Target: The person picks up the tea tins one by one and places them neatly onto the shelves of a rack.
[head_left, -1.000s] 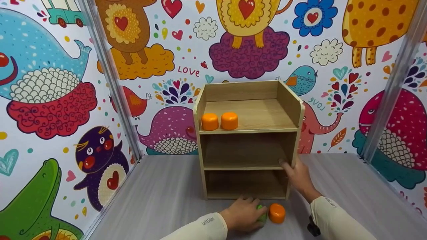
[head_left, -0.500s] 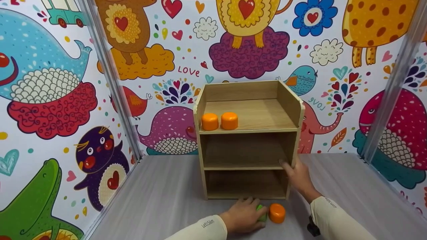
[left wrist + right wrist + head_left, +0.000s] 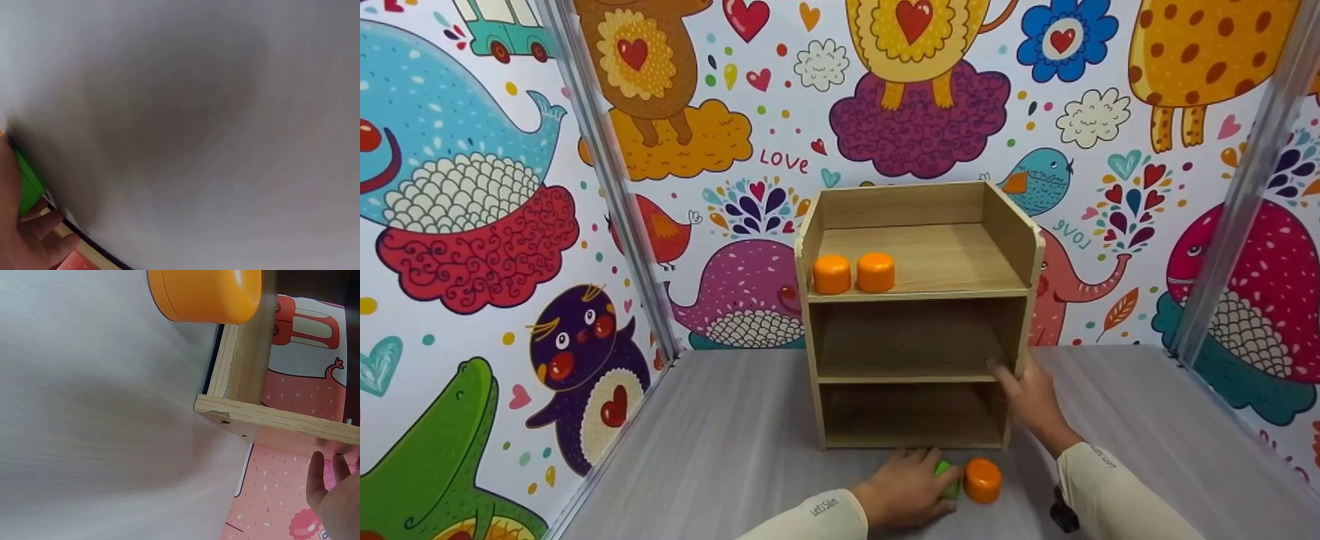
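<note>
My left hand (image 3: 906, 487) is low over the tabletop before the wooden shelf (image 3: 913, 295), holding a small green block (image 3: 948, 480) between thumb and fingers. Much of the block is hidden by the hand; the left wrist view shows a smooth green side (image 3: 29, 185) with a ridge line. Just right of it, an orange rounded cylinder (image 3: 982, 480) stands on the table. My right hand (image 3: 1035, 401) grips the shelf's right side panel, thumb around the front edge at the middle board, fingers against the outer face, as the right wrist view shows.
Two more orange cylinders (image 3: 876, 272) stand at the left front of the shelf's top board. Below are two compartments with a middle board (image 3: 907, 371) between them. Cartoon-printed walls (image 3: 780, 90) enclose the grey table (image 3: 720, 420), with metal posts (image 3: 619, 180) at the corners.
My left hand and sleeve have shifted very slightly, with the green block still in its grip. My right hand, the shelf and the orange cylinders stay in place.
</note>
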### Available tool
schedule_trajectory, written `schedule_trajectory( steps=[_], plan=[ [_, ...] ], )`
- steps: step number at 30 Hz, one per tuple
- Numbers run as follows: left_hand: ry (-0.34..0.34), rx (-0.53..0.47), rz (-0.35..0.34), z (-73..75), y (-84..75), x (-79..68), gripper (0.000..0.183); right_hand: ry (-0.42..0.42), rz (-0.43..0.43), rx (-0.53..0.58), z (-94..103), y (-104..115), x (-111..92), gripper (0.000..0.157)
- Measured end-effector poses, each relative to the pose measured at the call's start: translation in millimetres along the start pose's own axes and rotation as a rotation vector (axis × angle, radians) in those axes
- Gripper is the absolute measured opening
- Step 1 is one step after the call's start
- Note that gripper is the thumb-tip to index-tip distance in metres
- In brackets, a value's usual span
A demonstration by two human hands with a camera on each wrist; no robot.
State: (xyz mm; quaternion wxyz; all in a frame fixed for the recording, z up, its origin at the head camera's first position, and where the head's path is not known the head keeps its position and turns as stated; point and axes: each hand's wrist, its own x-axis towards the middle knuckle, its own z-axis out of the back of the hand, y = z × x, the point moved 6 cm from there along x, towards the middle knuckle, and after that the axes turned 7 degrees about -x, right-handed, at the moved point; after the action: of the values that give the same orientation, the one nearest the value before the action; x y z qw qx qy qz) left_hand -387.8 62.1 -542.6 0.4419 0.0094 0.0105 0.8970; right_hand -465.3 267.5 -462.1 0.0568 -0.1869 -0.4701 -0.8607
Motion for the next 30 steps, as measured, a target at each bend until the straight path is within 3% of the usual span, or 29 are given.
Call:
schedule_trajectory(
  steps=[8, 16, 25, 30],
  plan=[
    [-0.017, 0.030, 0.008, 1.6, 1.3, -2.2, 0.054, 0.027, -0.029, 0.031, -0.8, 1.6, -2.1, 0.080],
    [0.033, -0.034, 0.029, 5.5, 4.3, -1.0, 0.046, 0.032, -0.025, 0.031, -0.8, 0.7, -1.0, 0.081],
    [0.033, 0.027, -0.003, 18.0, 5.4, -1.0, 0.043, 0.023, -0.029, 0.020, 0.4, 1.1, -2.2, 0.078],
    [-0.005, 0.086, -0.021, 28.3, 5.9, -3.5, 0.044, 0.022, -0.026, 0.017, 0.2, 2.0, -2.2, 0.077]
  ],
)
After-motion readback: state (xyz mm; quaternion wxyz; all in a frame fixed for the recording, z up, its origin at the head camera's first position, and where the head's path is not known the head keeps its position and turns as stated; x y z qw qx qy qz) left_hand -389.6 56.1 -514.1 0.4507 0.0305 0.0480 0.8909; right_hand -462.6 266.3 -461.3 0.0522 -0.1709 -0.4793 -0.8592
